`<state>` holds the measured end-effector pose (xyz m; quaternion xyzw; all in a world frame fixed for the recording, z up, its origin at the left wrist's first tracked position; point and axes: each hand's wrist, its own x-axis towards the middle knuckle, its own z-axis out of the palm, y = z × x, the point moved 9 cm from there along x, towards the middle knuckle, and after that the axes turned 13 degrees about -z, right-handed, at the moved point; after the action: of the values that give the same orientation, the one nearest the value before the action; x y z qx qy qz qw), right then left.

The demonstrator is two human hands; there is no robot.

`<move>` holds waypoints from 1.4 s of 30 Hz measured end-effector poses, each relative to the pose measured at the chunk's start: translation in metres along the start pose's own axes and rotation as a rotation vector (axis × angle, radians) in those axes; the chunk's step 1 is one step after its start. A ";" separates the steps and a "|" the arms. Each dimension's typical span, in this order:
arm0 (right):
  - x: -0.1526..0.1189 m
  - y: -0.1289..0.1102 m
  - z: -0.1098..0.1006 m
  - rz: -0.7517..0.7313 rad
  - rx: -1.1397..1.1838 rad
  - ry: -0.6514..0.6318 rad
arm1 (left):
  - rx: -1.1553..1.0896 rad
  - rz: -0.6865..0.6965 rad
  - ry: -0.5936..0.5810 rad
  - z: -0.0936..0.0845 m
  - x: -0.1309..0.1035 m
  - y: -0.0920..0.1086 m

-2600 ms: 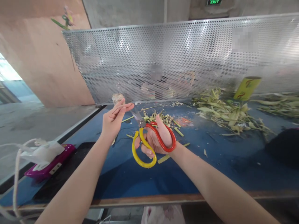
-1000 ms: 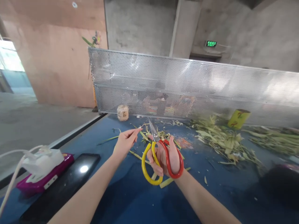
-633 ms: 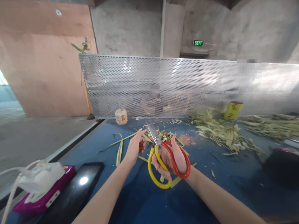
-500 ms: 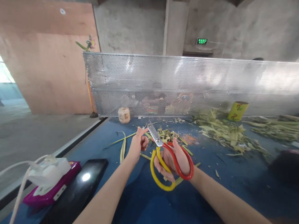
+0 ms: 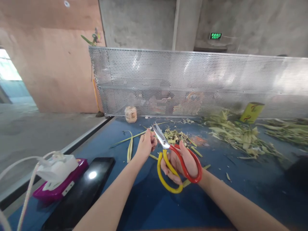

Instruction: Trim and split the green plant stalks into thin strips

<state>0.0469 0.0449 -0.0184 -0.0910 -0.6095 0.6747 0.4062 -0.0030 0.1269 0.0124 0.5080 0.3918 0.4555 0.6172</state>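
My right hand (image 5: pixel 179 165) holds a pair of scissors (image 5: pixel 164 143) with one red and one yellow handle, its fingers and thumb through the loops. The steel blades point up and away, slightly parted. Just left of the blade tips is my left hand (image 5: pixel 146 144), fingers curled and pinched together; whatever they hold is too small to make out. Beyond the blades lies a pile of cut plant scraps (image 5: pixel 175 135). A pale green leaf strip (image 5: pixel 130 148) rests on the blue table left of my left hand.
A phone (image 5: pixel 81 189) and a purple power strip (image 5: pixel 60 186) with a white plug lie at left. Toward the perforated metal screen (image 5: pixel 149 80) stand a twine roll (image 5: pixel 131 114) and a yellow-green tube (image 5: pixel 252 112). Dry leaves (image 5: pixel 235 134) are heaped at right. A person sits behind the screen.
My left index finger, stretched out before, is now drawn in with the other fingers. The scissor blades have parted a little more. The whole view has shifted slightly.
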 end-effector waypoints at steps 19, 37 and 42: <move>-0.002 0.009 0.022 0.094 0.081 -0.129 | 0.016 0.196 0.228 -0.037 -0.009 0.029; 0.002 0.008 0.004 0.045 0.121 -0.033 | 0.276 0.316 0.131 -0.014 -0.020 0.035; 0.004 -0.005 -0.002 -0.049 0.126 0.052 | 0.422 0.297 0.156 -0.010 -0.017 0.029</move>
<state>0.0476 0.0491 -0.0133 -0.0677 -0.5574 0.6988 0.4432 -0.0221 0.1156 0.0396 0.6407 0.4455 0.4870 0.3922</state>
